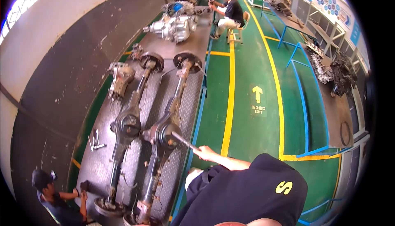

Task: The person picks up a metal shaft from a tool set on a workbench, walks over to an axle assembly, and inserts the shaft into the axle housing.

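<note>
Our right hand (205,154) is closed around one rod (186,141), whose far end meets or overlaps the round housing (164,134) of the near axle (153,168); we cannot tell if they touch. We cannot see our left hand, so its state is unknown. A yellow "S" marks our black shirt (251,189).

Two axles lie side by side on the bench (98,176), with four drums between them, one per end. The near axle stands between us and the second axle (116,160), and both block our way to a few wrenches (97,141) beyond. Past those, a capped person (57,201) has both hands together at the bench edge.

On the green floor (251,131), one yellow arrow sits above "EXIT". Farther up the bench are a small gearbox (121,78) and a larger silver one (177,28), near one seated person (232,12).
</note>
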Demonstrator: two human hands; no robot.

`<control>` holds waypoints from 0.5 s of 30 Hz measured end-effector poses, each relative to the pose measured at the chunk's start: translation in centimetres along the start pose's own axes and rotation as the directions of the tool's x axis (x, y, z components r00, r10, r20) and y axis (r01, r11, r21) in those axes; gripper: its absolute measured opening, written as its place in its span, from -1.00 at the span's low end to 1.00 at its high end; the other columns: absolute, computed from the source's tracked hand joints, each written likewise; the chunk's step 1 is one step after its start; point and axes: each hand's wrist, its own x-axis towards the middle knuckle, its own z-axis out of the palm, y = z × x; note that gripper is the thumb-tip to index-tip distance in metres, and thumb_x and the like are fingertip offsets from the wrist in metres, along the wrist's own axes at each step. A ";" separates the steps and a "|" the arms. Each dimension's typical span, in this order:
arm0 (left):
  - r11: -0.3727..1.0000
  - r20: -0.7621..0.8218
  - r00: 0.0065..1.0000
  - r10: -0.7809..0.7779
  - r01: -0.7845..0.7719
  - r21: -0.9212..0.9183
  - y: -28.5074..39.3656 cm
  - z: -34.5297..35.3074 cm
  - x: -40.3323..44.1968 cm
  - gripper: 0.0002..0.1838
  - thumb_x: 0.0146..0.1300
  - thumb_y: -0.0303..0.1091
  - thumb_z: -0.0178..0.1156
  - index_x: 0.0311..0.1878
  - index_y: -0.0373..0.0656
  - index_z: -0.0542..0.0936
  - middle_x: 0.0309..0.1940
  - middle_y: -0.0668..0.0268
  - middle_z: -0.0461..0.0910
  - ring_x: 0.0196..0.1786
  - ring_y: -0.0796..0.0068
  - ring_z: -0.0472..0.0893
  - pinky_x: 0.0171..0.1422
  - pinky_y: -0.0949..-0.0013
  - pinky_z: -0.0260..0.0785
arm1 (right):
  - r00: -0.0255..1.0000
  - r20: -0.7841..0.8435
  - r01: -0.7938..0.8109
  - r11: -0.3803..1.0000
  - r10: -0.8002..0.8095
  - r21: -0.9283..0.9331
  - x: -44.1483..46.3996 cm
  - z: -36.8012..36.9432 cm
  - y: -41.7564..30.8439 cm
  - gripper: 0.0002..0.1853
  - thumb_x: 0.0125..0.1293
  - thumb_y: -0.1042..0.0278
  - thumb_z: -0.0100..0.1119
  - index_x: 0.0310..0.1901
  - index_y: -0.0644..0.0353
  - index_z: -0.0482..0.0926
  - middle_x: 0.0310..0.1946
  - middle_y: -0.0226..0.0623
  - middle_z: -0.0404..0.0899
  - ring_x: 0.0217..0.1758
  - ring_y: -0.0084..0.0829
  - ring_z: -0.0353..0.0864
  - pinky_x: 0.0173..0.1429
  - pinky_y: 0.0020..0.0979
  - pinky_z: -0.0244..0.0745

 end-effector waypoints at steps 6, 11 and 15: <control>0.976 -0.035 0.999 -0.026 0.033 0.216 -1.6 -0.9 -0.1 -0.56 0.29 -0.02 -0.07 -0.05 -0.15 0.59 -0.16 0.12 0.64 -0.14 0.03 0.63 -0.06 0.05 0.47 | 0.996 -0.034 0.086 0.995 -0.084 0.059 0.3 1.0 0.0 -0.52 0.31 -0.13 0.09 -0.37 0.24 0.53 -0.71 -0.42 0.48 -0.75 -0.57 0.40 -0.66 -0.46 0.32; 0.923 -0.089 0.993 -0.071 0.100 0.372 -0.5 -0.5 -0.1 -0.55 0.29 -0.01 -0.09 -0.02 -0.13 0.59 -0.14 0.15 0.64 -0.10 0.05 0.63 -0.03 0.06 0.46 | 0.999 0.004 0.042 0.995 -0.042 -0.094 -1.1 1.1 -2.4 -0.52 0.31 -0.08 0.10 -0.39 0.29 0.58 -0.66 -0.37 0.53 -0.67 -0.55 0.48 -0.57 -0.42 0.36; 0.914 -0.111 0.991 -0.080 0.117 0.388 -0.2 -0.5 -0.3 -0.59 0.30 -0.03 -0.07 -0.01 -0.06 0.59 -0.09 0.24 0.64 -0.08 0.16 0.63 0.01 0.07 0.44 | 0.987 0.019 0.160 0.961 -0.160 -0.224 -1.7 1.0 -3.8 -0.56 0.29 -0.01 0.14 -0.40 0.31 0.57 -0.67 -0.35 0.52 -0.58 -0.51 0.52 -0.43 -0.36 0.40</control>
